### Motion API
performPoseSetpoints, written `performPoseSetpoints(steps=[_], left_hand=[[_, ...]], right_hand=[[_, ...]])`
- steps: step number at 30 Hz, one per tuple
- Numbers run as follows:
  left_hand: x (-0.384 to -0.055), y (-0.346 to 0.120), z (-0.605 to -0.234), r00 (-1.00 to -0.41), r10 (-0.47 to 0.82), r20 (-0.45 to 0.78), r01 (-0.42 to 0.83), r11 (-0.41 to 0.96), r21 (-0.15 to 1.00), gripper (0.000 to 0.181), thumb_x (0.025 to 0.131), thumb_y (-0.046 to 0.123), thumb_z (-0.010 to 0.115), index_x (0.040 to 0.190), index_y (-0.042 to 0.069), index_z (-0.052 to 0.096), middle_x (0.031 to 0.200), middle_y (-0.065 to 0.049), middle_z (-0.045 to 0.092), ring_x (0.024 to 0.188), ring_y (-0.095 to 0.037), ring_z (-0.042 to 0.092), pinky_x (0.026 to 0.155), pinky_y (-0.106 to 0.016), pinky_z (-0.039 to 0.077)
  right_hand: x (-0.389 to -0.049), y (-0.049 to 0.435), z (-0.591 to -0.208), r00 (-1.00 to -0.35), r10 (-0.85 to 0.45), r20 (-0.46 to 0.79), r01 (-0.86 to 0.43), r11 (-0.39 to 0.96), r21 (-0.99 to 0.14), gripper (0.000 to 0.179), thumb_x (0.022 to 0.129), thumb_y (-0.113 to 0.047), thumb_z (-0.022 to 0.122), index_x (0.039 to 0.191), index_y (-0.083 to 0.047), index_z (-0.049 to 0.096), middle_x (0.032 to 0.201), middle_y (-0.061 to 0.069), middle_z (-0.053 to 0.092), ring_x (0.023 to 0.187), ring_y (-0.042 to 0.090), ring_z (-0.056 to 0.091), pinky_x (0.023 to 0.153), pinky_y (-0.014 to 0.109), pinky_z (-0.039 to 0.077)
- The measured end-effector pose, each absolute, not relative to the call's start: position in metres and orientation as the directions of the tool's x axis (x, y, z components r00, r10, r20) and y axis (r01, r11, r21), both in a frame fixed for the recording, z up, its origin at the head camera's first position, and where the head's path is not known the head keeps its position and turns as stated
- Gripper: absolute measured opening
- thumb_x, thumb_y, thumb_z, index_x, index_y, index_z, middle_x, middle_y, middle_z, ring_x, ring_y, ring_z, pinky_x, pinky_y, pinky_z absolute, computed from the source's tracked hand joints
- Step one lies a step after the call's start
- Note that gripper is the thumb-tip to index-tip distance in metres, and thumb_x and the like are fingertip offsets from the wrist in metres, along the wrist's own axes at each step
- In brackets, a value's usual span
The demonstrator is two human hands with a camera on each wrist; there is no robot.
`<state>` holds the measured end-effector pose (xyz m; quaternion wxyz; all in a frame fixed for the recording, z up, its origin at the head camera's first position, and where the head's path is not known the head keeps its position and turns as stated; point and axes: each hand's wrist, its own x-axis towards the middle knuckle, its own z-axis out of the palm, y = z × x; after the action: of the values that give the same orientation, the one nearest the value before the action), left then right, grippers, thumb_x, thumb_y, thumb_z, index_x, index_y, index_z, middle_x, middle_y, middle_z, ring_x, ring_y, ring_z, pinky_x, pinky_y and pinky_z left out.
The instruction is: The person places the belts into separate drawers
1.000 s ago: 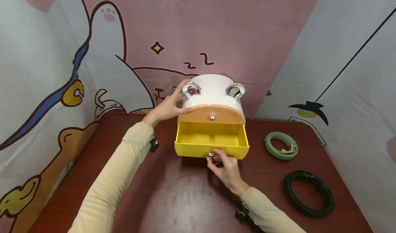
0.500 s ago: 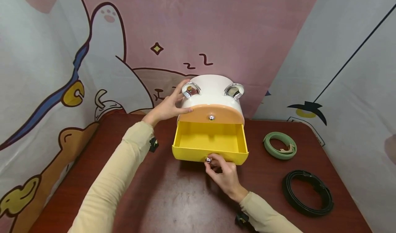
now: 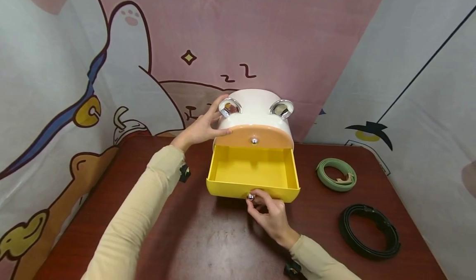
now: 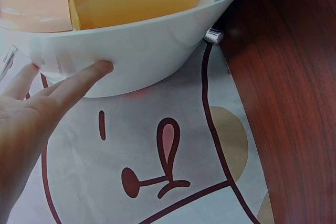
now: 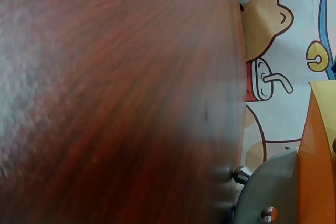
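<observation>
A small white chest (image 3: 256, 102) with two chrome ear-like rings stands at the back of the table. Its yellow lower drawer (image 3: 227, 188) is pulled well out, and nothing shows inside. My right hand (image 3: 273, 220) pinches the drawer's round metal knob (image 3: 251, 197) between thumb and fingers. At the chest's left side, my left hand (image 3: 201, 127) presses with fairly straight fingers, its thumb against the edge of the orange upper front (image 3: 273, 136). The left wrist view shows fingertips (image 4: 105, 67) on the white side wall. My right hand is not clearly visible in the right wrist view.
A coiled green belt (image 3: 324, 180) lies right of the chest. Nearer the front right is a coiled black belt (image 3: 349, 234). The dark red table (image 3: 208, 238) meets a cartoon-printed cloth (image 3: 297, 44) behind and at the sides.
The yellow drawer has slid further out toward me, with my right hand drawing back on its knob. My left hand has stayed against the chest.
</observation>
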<state>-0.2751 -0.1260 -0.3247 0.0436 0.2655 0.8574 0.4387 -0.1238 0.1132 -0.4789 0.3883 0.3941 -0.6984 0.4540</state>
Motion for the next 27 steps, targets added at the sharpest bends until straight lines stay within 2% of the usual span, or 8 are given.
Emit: performPoseSetpoints(steps=[15, 22, 27], left_hand=[[-0.2766, -0.1266, -0.3251, -0.852, 0.497, 0.161, 0.419, 0.466, 0.779, 0.100, 0.083, 0.034, 0.078, 0.145, 0.060, 0.003, 0.154, -0.014, 0.029, 0.136, -0.038, 0.033, 0.103, -0.060, 0.032], [-0.2778, -0.1255, -0.3260, -0.840, 0.514, 0.173, 0.434, 0.446, 0.783, 0.102, 0.084, 0.033, 0.077, 0.152, 0.046, 0.002, 0.154, -0.016, 0.029, 0.136, -0.041, 0.033, 0.102, -0.062, 0.031], [-0.2772, -0.1256, -0.3250, -0.847, 0.505, 0.166, 0.425, 0.457, 0.781, 0.102, 0.084, 0.033, 0.077, 0.151, 0.048, 0.002, 0.153, -0.015, 0.030, 0.136, -0.039, 0.033, 0.103, -0.060, 0.031]], right_hand=[[-0.1217, 0.1112, -0.4795, -0.383, -0.196, 0.903, -0.906, 0.270, -0.326, 0.023, 0.092, -0.011, 0.063, 0.100, 0.010, 0.062, 0.077, 0.014, 0.070, 0.059, 0.016, 0.068, 0.047, 0.018, 0.050], [-0.1205, 0.1132, -0.4801, -0.370, -0.195, 0.908, -0.912, 0.265, -0.314, 0.024, 0.092, -0.011, 0.063, 0.099, 0.011, 0.062, 0.077, 0.015, 0.070, 0.058, 0.016, 0.067, 0.046, 0.020, 0.050], [-0.1209, 0.1172, -0.4798, -0.335, -0.205, 0.920, -0.920, 0.281, -0.272, 0.023, 0.092, -0.011, 0.064, 0.098, 0.011, 0.063, 0.079, 0.014, 0.070, 0.060, 0.017, 0.067, 0.049, 0.022, 0.051]])
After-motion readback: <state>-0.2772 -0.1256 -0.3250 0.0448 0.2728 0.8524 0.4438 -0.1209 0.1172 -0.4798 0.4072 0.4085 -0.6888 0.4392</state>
